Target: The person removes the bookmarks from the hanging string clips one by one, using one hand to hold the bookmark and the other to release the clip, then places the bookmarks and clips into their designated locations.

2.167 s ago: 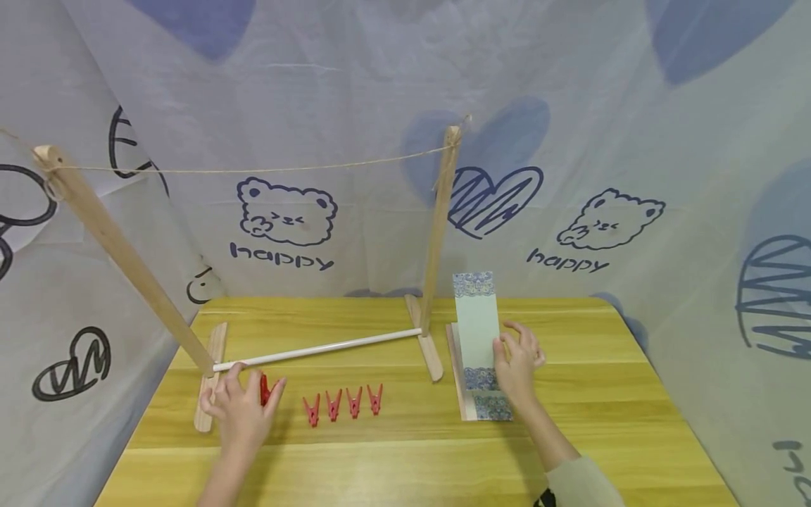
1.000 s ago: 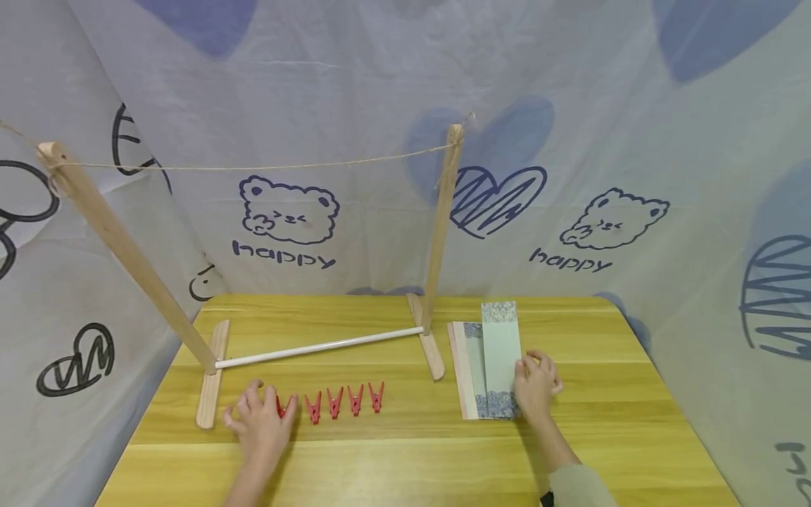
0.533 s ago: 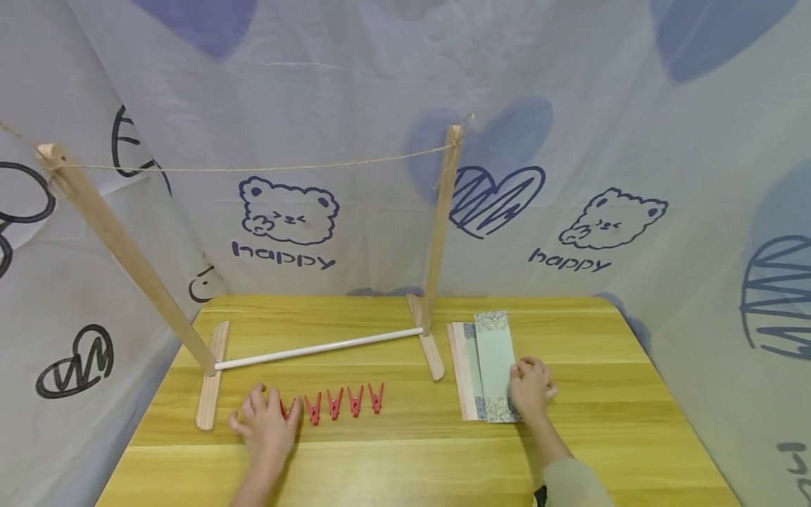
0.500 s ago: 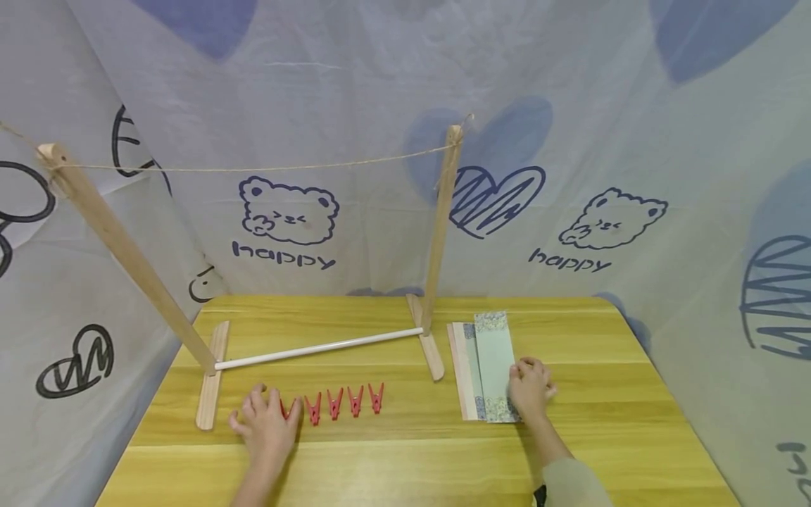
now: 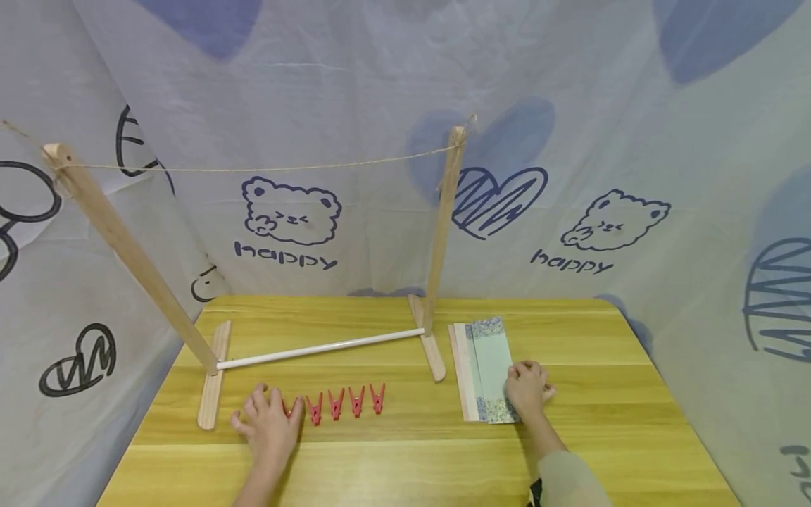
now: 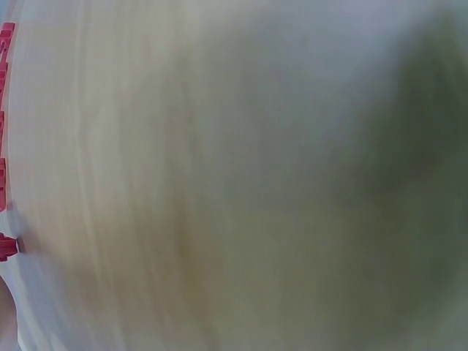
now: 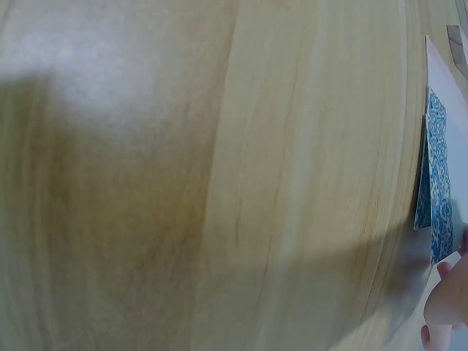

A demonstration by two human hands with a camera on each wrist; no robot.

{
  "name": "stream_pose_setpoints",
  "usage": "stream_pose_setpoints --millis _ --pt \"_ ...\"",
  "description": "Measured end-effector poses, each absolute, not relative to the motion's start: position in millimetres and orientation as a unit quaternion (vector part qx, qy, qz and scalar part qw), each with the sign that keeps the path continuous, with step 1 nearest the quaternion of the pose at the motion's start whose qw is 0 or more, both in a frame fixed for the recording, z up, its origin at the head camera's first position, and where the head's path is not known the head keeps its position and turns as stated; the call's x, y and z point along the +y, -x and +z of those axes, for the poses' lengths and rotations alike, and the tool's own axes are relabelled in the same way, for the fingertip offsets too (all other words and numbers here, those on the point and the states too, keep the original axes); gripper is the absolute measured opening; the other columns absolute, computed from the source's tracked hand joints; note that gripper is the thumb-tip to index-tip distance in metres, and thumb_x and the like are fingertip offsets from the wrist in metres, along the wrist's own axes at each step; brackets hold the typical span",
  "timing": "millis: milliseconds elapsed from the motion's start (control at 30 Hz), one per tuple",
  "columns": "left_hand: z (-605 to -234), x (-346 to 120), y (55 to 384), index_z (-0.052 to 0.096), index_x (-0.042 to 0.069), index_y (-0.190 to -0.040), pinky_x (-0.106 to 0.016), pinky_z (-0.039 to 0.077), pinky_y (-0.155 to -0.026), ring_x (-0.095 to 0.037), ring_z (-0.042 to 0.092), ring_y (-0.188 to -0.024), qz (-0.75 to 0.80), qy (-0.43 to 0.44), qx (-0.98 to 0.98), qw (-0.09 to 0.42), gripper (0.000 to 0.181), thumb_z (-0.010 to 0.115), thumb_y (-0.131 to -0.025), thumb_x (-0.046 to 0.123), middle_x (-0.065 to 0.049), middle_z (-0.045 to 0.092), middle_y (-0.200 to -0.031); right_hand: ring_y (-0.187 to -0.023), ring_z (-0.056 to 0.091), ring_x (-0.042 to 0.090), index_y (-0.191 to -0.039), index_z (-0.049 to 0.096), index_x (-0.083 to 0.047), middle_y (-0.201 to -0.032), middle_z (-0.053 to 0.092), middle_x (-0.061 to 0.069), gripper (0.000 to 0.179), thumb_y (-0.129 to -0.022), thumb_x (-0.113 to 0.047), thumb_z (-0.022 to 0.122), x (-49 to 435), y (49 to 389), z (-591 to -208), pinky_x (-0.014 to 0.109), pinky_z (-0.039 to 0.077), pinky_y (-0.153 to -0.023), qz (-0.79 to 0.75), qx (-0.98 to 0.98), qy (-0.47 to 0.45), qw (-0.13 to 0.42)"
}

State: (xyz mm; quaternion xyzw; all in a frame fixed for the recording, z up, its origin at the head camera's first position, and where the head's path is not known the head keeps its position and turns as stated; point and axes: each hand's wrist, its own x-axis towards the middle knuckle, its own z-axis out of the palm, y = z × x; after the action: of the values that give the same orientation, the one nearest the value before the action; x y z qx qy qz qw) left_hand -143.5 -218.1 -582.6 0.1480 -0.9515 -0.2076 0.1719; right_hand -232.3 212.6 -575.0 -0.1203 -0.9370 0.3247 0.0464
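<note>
My left hand (image 5: 269, 426) holds a red clothespin (image 5: 290, 407) between thumb and forefinger, down at the table. The clothespin is partly hidden by the fingers; one end of this clothespin (image 6: 7, 247) shows at the left wrist view's edge. Several more red clothespins (image 5: 336, 403) lie in a row just to its right. On the right, my right hand (image 5: 527, 387) pinches the right edge of a pale green card (image 5: 493, 366) with blue patterned ends. This card overlaps other strips, including a pinkish one (image 5: 464, 377) at the left of the pile.
Behind the clothespins stands a wooden frame, with a left post (image 5: 129, 250) and a right post (image 5: 442, 236). A thin string (image 5: 285, 169) runs between their tops, and a white rod (image 5: 323, 348) joins their feet. A printed cloth (image 5: 393, 70) hangs behind the wooden table (image 5: 608, 422).
My left hand has brought its clothespin rightward and down to the row's left end, then stayed there. My right hand has lowered the green card onto the other strips, shifting it left lately.
</note>
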Motion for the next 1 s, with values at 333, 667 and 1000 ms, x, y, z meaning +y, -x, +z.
stream_pose_setpoints --millis 333,667,1000 --pt "-583.7 -216.4 144.6 0.049 -0.005 -0.091 -0.067 0.007 -0.093 -0.046 0.027 -0.116 -0.212 -0.149 -0.95 0.175 0.039 0.061 -0.084 0.032 -0.029 0.035 -0.124 -0.122 0.025 0.04 -0.109 0.059 0.001 -0.127 0.04 0.021 0.032 -0.093 -0.019 0.04 212.3 232.5 -576.9 0.061 0.009 -0.092 0.305 -0.942 0.132 0.038" --pt "-581.8 -215.9 148.0 0.05 -0.006 -0.091 -0.068 0.006 -0.092 -0.047 0.025 -0.118 -0.21 -0.154 -0.952 0.162 0.038 0.062 -0.083 0.03 -0.031 0.033 -0.126 -0.127 0.018 0.041 -0.113 0.058 0.0 -0.132 0.034 0.022 0.034 -0.093 -0.02 0.04 212.1 233.7 -578.5 0.062 0.007 -0.095 0.279 -0.95 0.133 0.032" --pt "-584.3 -216.4 147.9 0.049 -0.01 -0.098 -0.068 0.006 -0.092 -0.047 0.022 -0.119 -0.206 -0.162 -0.954 0.143 0.044 0.061 -0.084 0.03 -0.032 0.03 -0.127 -0.128 0.015 0.041 -0.109 0.061 -0.002 -0.135 0.031 0.021 0.034 -0.094 -0.025 0.041 213.6 234.5 -583.1 0.064 0.005 -0.095 0.242 -0.961 0.127 0.029"
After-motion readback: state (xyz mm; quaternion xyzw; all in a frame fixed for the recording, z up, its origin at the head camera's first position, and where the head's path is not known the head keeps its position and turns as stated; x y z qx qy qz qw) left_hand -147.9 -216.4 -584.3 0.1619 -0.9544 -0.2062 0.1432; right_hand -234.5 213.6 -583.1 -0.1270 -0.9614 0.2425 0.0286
